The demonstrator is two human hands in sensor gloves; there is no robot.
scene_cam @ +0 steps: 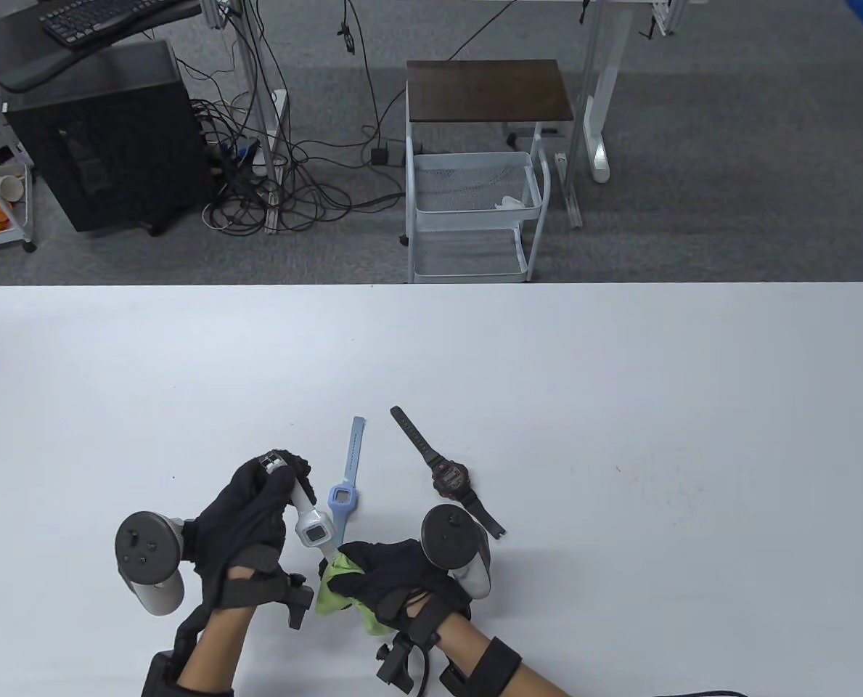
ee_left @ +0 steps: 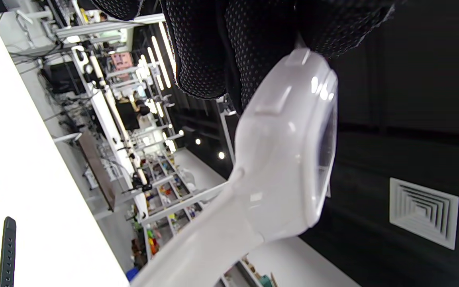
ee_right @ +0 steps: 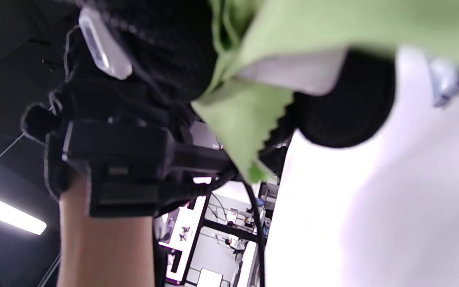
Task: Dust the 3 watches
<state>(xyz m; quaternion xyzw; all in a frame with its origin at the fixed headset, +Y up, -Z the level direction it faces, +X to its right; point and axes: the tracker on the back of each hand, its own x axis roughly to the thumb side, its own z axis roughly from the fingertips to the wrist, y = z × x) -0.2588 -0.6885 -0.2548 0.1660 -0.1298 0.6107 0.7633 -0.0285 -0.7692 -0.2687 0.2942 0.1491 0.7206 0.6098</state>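
Your left hand [scene_cam: 257,508] grips the white watch [scene_cam: 313,528] by its upper strap, lifted off the worktop [scene_cam: 620,406]. Your right hand [scene_cam: 395,573] fingers curl round the green cloth [scene_cam: 333,592], pinching the watch's lower strap. Blue watch [scene_cam: 344,486] and black watch [scene_cam: 447,475] lie flat just beyond, apart.
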